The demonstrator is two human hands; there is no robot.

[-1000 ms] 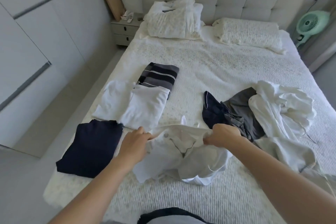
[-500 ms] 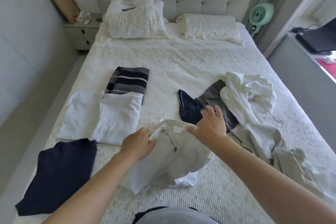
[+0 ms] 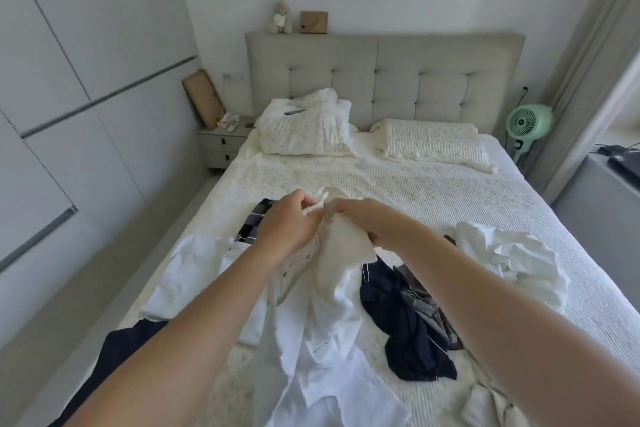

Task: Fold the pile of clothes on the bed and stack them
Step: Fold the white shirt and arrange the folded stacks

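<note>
Two hands lifting a cream garment above a bed

At frame centre, left hand (image 3: 289, 222) and right hand (image 3: 360, 218) each have a closed grip on the cream garment (image 3: 337, 253), which hangs over the bed (image 3: 433, 191) between folded and unfolded clothes

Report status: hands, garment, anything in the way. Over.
Left hand and right hand both gripping the cream buttoned garment, lifted above the white bed. Unfolded navy and grey clothes beneath, right.
</note>
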